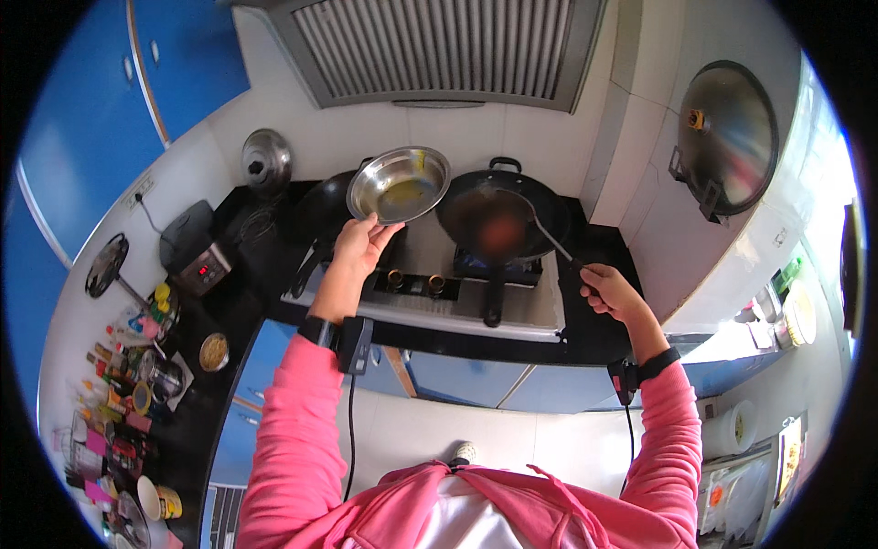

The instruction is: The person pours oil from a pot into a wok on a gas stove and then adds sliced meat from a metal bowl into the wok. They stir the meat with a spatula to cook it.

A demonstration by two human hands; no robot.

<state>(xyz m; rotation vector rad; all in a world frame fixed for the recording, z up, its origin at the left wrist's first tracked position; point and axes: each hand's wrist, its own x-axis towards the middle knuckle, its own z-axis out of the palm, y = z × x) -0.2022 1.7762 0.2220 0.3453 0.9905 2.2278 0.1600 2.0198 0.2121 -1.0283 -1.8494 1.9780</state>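
Note:
My left hand (363, 246) grips the near rim of a stainless steel bowl (411, 191), which is tilted and has yellowish liquid residue inside. The bowl is above the left part of the gas stove (439, 250), partly over a dark pan (322, 204). My right hand (608, 291) holds the dark handle of a metal cooking utensil (553, 240), whose head reaches into a black wok (545, 219) on the right burner. Something reddish, blurred, shows in the wok; the utensil's head cannot be made out. The wok's long handle points toward me.
A range hood (439, 51) hangs above the stove. On the left counter stand a rice cooker (195, 250), a small bowl of food (214, 352) and several bottles and jars. A pot lid (266, 161) leans at the back left. A large wok lid (728, 137) hangs on the right wall.

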